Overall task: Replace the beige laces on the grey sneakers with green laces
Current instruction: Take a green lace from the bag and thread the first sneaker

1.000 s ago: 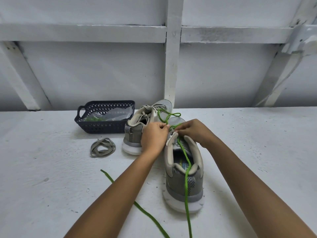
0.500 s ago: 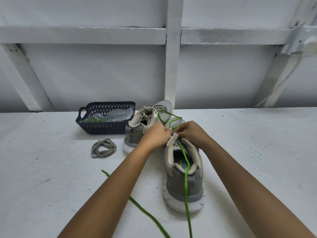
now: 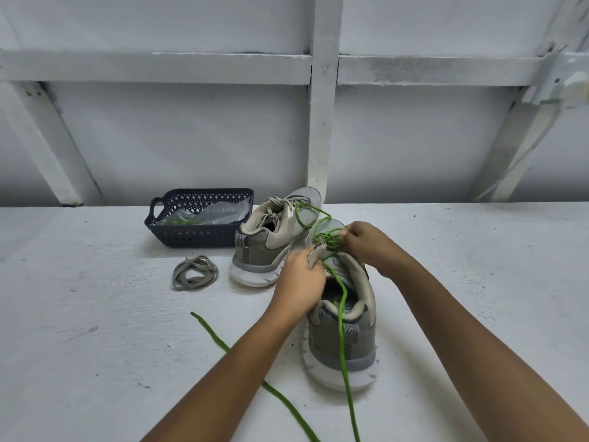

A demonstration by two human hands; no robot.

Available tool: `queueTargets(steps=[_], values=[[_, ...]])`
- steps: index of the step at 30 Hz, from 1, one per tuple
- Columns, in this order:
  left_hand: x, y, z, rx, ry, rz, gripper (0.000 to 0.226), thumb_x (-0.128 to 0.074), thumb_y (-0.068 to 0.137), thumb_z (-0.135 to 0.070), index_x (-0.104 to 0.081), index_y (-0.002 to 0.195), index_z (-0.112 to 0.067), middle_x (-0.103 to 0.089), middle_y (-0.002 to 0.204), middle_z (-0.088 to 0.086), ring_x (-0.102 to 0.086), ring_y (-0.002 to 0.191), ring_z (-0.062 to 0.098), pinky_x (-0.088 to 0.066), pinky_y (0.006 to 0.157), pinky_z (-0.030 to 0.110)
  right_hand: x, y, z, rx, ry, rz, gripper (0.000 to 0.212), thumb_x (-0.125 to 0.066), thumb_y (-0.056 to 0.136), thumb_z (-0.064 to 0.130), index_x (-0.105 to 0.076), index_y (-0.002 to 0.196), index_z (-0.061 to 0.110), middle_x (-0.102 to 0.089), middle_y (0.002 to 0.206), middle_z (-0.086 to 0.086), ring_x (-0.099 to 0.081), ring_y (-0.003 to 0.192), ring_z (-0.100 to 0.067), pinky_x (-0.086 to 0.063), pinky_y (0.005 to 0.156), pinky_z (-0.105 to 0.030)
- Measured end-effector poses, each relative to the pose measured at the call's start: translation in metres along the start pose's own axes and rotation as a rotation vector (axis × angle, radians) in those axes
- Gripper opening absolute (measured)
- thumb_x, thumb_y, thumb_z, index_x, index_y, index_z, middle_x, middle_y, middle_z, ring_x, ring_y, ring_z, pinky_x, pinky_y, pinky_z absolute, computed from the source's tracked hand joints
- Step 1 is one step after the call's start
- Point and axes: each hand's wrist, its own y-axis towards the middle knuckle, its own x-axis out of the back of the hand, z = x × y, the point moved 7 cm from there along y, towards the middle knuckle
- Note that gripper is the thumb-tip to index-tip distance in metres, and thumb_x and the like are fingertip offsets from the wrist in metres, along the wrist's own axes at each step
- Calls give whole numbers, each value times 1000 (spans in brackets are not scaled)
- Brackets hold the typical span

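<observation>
2 grey sneakers sit mid-table: the near sneaker (image 3: 342, 330) under both hands, the far sneaker (image 3: 274, 237) just beside a dark basket (image 3: 194, 232). The left hand (image 3: 298, 283) grips the near sneaker's collar; the right hand (image 3: 366, 244) pinches 1 green lace (image 3: 342, 317). 1 beige lace bundle (image 3: 195, 272) lies left. Bare tabletop (image 3: 478, 266) opens right.

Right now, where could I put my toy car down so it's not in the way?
The white table is bare to the right of the near sneaker and right hand. The near-left corner, left of the green lace, is bare too. It's crowded around the basket, the beige lace bundle, the far sneaker and the left hand.
</observation>
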Motion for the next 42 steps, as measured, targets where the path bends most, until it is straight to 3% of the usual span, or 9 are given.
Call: queueTargets(steps=[5, 9, 15, 19, 23, 28, 35, 39, 42], values=[[4, -4, -4, -14, 7, -68, 36, -38, 96, -6, -56, 125, -12, -57, 123, 12, -54, 109, 28, -38, 79, 26, 13, -15, -2, -25, 782, -54, 27, -32, 103, 12, -48, 82, 8, -65, 86, -9, -64, 90, -25, -51, 83, -33], [6, -5, -4, 3, -3, -97, 33, -37, 96, -5, -57, 122, -9, -57, 123, 12, -53, 110, 27, -35, 75, 24, 22, -24, 10, 79, 896, -18, 26, -27, 104, 13, -42, 84, 7, -63, 62, -3, -67, 64, -19, -57, 77, -34], [7, -8, -6, 12, -32, -103, 33, -38, 95, -3, -58, 121, -7, -57, 125, 10, -52, 114, 26, -35, 77, 22, 42, -46, -6, -97, 297, 170, 20, -42, 100, 14, -49, 82, 11, -43, 61, -5, -31, 42, -11, -34, 39, -19], [7, -9, -5, 25, -38, -96, 32, -38, 96, -5, -58, 121, -9, -59, 123, 10, -54, 111, 27, -37, 78, 25, 42, -55, -8, -149, -39, 347, 20, -48, 97, 15, -62, 86, 8, -57, 67, -6, -46, 47, -13, -44, 45, -23], [8, -12, -7, 23, -40, -86, 31, -38, 96, -6, -58, 120, -9, -60, 119, 10, -55, 109, 28, -37, 76, 25, 39, -30, 13, 44, -264, 38, 22, -51, 95, 25, -68, 96, 10, -61, 79, 1, -55, 76, -16, -44, 62, -22], [8, -11, -9, 17, -17, -76, 24, -38, 95, -6, -60, 103, -9, -59, 97, 15, -55, 89, 32, -36, 68, 30, 4, -7, 28, 94, -335, 61, 18, -67, 84, 23, -74, 93, 8, -61, 74, -2, -47, 61, -7, -35, 50, -17], [7, -11, -10, -2, 1, -80, 26, -38, 94, -5, -61, 107, -5, -61, 104, 19, -57, 91, 35, -44, 73, 37, 1, 0, 25, 53, -316, 102, 24, -65, 86, 18, -70, 86, -5, -46, 58, -5, -35, 49, -10, -27, 36, -11], [6, -9, -9, 0, 12, -79, 26, -38, 94, -5, -60, 107, -4, -60, 101, 17, -56, 90, 34, -38, 67, 31, -5, 4, 23, 39, -378, 192, 32, -70, 82, 30, -72, 86, -2, -53, 67, -10, -40, 57, -14, -32, 49, -23], [6, -10, -9, 8, 5, -77, 25, -38, 94, -6, -59, 106, -4, -59, 99, 14, -56, 91, 33, -37, 66, 29, -10, 6, 27, 76, -382, 195, 17, -70, 81, 19, -72, 85, 3, -59, 70, -7, -48, 63, -14, -36, 48, -15]])
